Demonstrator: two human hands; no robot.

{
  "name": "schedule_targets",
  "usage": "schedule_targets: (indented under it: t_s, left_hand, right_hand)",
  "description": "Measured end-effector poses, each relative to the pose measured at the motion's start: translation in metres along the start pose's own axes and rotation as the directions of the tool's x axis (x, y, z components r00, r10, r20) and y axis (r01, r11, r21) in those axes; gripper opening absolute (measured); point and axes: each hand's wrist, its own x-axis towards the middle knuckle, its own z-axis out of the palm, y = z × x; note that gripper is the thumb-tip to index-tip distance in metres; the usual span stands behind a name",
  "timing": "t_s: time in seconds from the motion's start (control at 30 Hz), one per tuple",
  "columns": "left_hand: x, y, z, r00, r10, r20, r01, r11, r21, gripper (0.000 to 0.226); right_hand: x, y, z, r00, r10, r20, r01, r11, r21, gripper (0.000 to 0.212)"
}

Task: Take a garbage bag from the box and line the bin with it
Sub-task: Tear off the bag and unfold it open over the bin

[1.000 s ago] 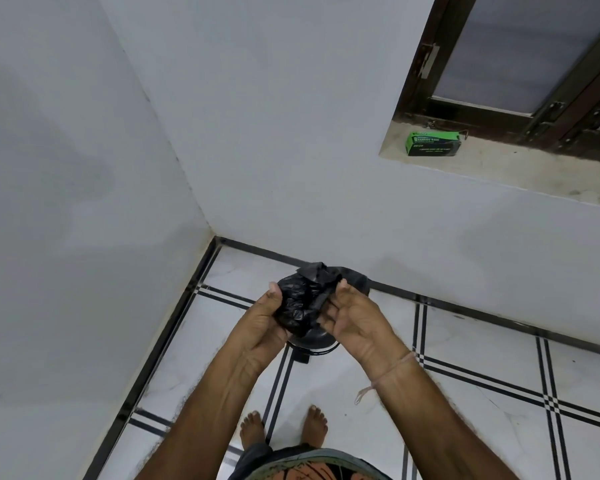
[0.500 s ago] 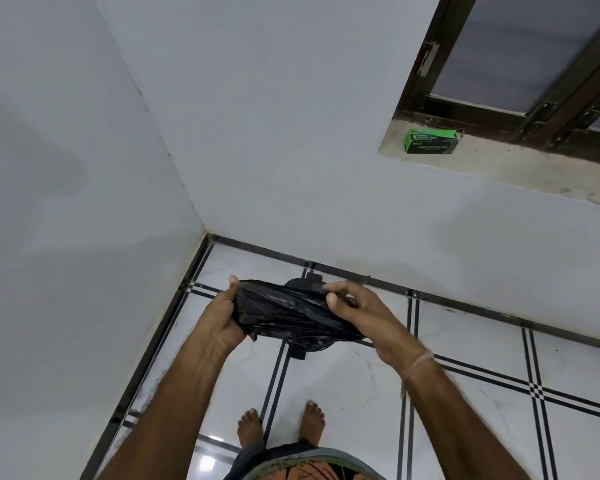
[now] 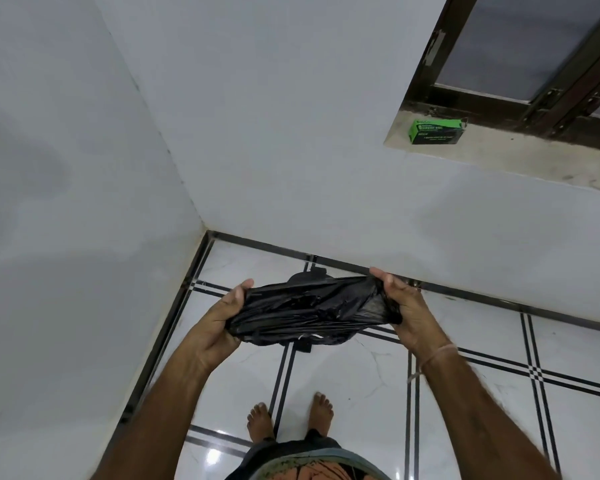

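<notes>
A crumpled black garbage bag (image 3: 309, 311) is stretched sideways between my hands, above the floor. My left hand (image 3: 219, 318) grips its left end and my right hand (image 3: 400, 306) grips its right end. Under the bag stands a black bin (image 3: 303, 278); only bits of it show above and below the bag. The green garbage bag box (image 3: 435, 131) lies on the window sill at the upper right, far from both hands.
White walls meet in a corner (image 3: 207, 230) just beyond the bin. The floor is white tile with black lines (image 3: 361, 382). My bare feet (image 3: 288, 419) stand right behind the bin. A dark-framed window (image 3: 520, 64) sits above the sill.
The bag was a tight ball between my hands one second ago. My hands have moved apart, left going left and right going right, and the bag is now pulled out wide.
</notes>
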Motion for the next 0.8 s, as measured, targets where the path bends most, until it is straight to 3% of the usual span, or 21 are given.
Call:
schedule_targets:
  t_s: [0.07, 0.13, 0.27, 0.37, 0.43, 0.57, 0.63, 0.67, 0.7, 0.77, 0.8]
  left_hand:
    - [-0.001, 0.001, -0.002, 0.998, -0.041, 0.050, 0.028, 0.973, 0.229, 0.034]
    - [0.002, 0.000, -0.004, 0.994, -0.084, 0.074, 0.055, 0.943, 0.329, 0.034]
    - [0.010, 0.003, -0.004, 0.997, -0.056, 0.059, 0.047, 0.989, 0.141, 0.010]
    - [0.018, 0.003, -0.008, 1.000, -0.001, -0.003, 0.001, 1.000, -0.017, 0.025]
    - [0.022, 0.002, -0.009, 1.000, 0.008, -0.003, -0.008, 1.000, -0.007, 0.035]
    - [0.038, 0.011, 0.012, 0.993, 0.087, -0.080, -0.060, 0.955, 0.291, 0.031]
    - [0.051, 0.033, 0.034, 0.965, 0.251, -0.074, -0.198, 0.887, 0.416, 0.031]
    - [0.057, 0.045, 0.045, 0.933, 0.358, -0.030, -0.310, 0.845, 0.436, 0.031]
    - [0.061, 0.056, 0.054, 0.884, 0.467, 0.020, -0.428, 0.793, 0.434, 0.032]
    - [0.064, 0.060, 0.061, 0.782, 0.617, 0.095, -0.593, 0.687, 0.421, 0.036]
    - [0.065, 0.048, 0.058, 0.778, 0.622, 0.093, -0.591, 0.672, 0.446, 0.036]
  right_hand:
    - [0.001, 0.003, -0.001, 0.999, -0.026, -0.026, 0.026, 0.999, -0.030, 0.049]
    - [0.001, 0.001, 0.004, 0.996, -0.059, -0.065, 0.055, 0.996, -0.068, 0.051]
    - [0.006, 0.006, 0.014, 0.993, -0.076, -0.094, 0.062, 0.988, -0.144, 0.042]
    - [0.015, 0.016, 0.016, 0.993, -0.040, -0.111, 0.014, 0.975, -0.220, 0.027]
    - [0.016, 0.021, 0.018, 0.994, -0.032, -0.108, -0.002, 0.955, -0.298, 0.023]
    - [0.034, 0.007, 0.047, 0.998, -0.043, -0.051, 0.017, 0.899, -0.437, 0.030]
    - [0.049, -0.021, 0.073, 0.975, -0.222, -0.032, 0.173, 0.836, -0.521, 0.038]
    - [0.053, -0.036, 0.086, 0.923, -0.385, -0.019, 0.304, 0.758, -0.577, 0.046]
    - [0.054, -0.047, 0.096, 0.818, -0.575, 0.016, 0.459, 0.635, -0.621, 0.051]
    - [0.051, -0.039, 0.102, 0.534, -0.837, 0.119, 0.648, 0.314, -0.694, 0.059]
    - [0.048, -0.022, 0.101, 0.537, -0.827, 0.163, 0.607, 0.245, -0.756, 0.063]
